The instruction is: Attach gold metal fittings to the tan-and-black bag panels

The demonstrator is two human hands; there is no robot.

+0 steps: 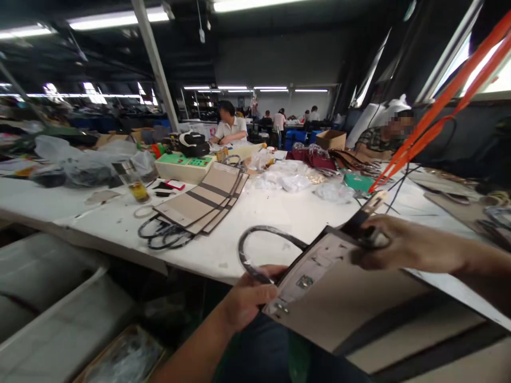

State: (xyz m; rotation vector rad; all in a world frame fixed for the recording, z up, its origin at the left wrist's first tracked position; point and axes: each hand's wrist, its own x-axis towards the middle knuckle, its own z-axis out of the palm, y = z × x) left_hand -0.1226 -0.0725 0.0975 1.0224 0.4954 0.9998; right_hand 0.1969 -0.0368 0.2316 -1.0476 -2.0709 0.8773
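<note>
My left hand grips the near left corner of a tan bag panel with dark stripes. A dark looped handle rises from the panel's edge, its lower end by my left fingers. Small metal pieces show on the whitish strip along that edge. Over the panel's upper corner, my right hand is closed around a dark hand tool. Orange straps run up from the tool's pale end. My fingers and blur hide the tool's working tip, so whether it touches the panel I cannot tell.
Similar panels with handles lie stacked on the white table. Behind stand a cream control box and a tilted glass of yellow liquid. Clear plastic bags lie further back. Co-workers sit across the table; a white bin stands lower left.
</note>
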